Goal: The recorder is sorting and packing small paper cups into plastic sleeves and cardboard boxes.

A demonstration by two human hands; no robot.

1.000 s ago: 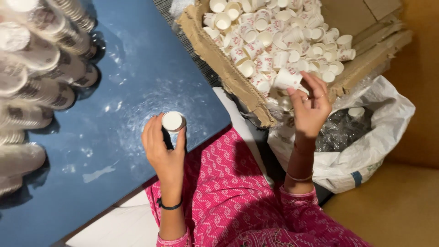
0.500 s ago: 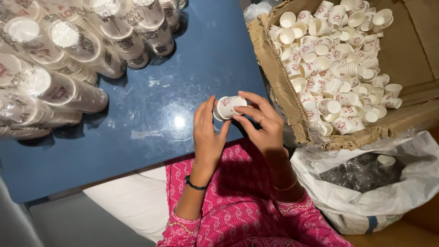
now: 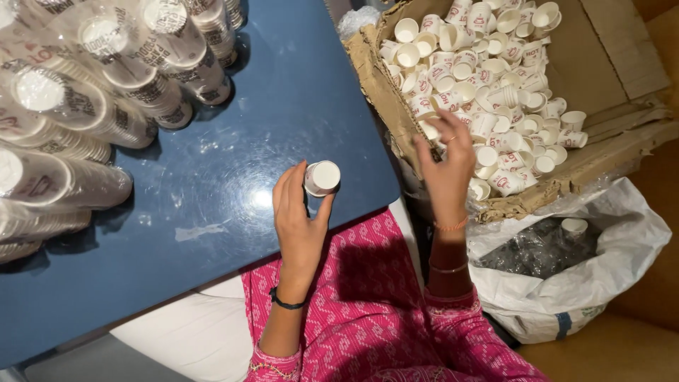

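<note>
My left hand (image 3: 300,219) holds a short stack of small white paper cups (image 3: 322,177) upright over the near edge of the blue table (image 3: 233,177). My right hand (image 3: 445,164) reaches over the torn front wall of a cardboard box (image 3: 385,92), fingers apart above the loose paper cups (image 3: 481,78) heaped inside. Nothing shows in that hand's grip. Both arms come out of pink patterned sleeves.
Several tall cup stacks wrapped in clear plastic (image 3: 92,106) lie across the table's left and far side. A white sack (image 3: 587,276) with dark plastic inside sits on the floor below the box. A white cushion (image 3: 191,332) is under the table edge.
My right hand left the cup stack and moved right to the box. The left hand stays on the stack at the table edge.
</note>
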